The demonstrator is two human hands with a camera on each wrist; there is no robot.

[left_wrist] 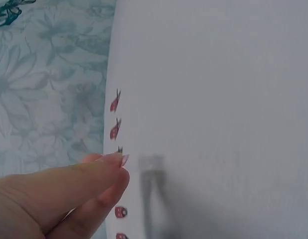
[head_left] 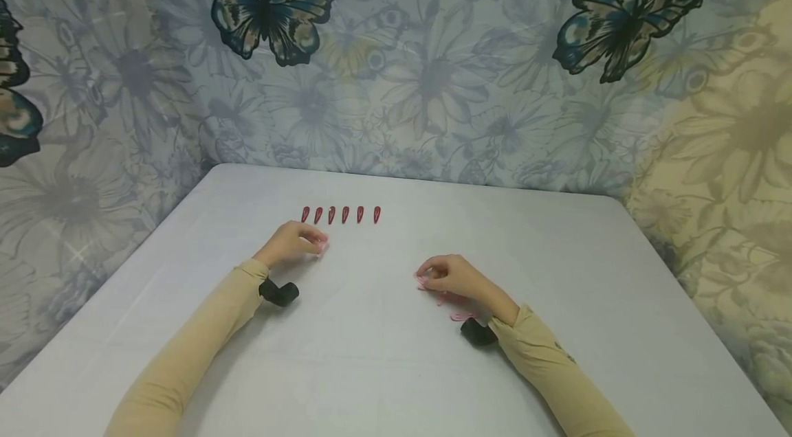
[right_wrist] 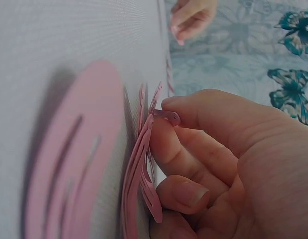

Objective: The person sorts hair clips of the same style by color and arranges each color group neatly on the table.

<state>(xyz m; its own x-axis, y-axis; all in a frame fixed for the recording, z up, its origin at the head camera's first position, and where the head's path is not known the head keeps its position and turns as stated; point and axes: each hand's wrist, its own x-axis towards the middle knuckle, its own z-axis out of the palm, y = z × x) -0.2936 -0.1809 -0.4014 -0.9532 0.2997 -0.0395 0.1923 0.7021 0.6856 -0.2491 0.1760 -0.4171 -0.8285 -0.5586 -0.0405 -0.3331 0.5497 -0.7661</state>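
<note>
A pink snap hair clip point(right_wrist: 171, 118) sits pinched between thumb and forefinger of the right hand point(head_left: 458, 277), nearer the person than the row of red snap hair clips point(head_left: 345, 215) and to its right. The left hand point(head_left: 291, 241) pinches a small pink piece point(left_wrist: 125, 160), mostly hidden by the fingertips, just on the near side of the row's left part. Loose pink clips point(head_left: 463, 317) lie under and beside the right hand, right of the row. The white bench point(head_left: 371, 382) carries the row; patterned butterfly fabric point(head_left: 433, 80) rises beyond it.
</note>
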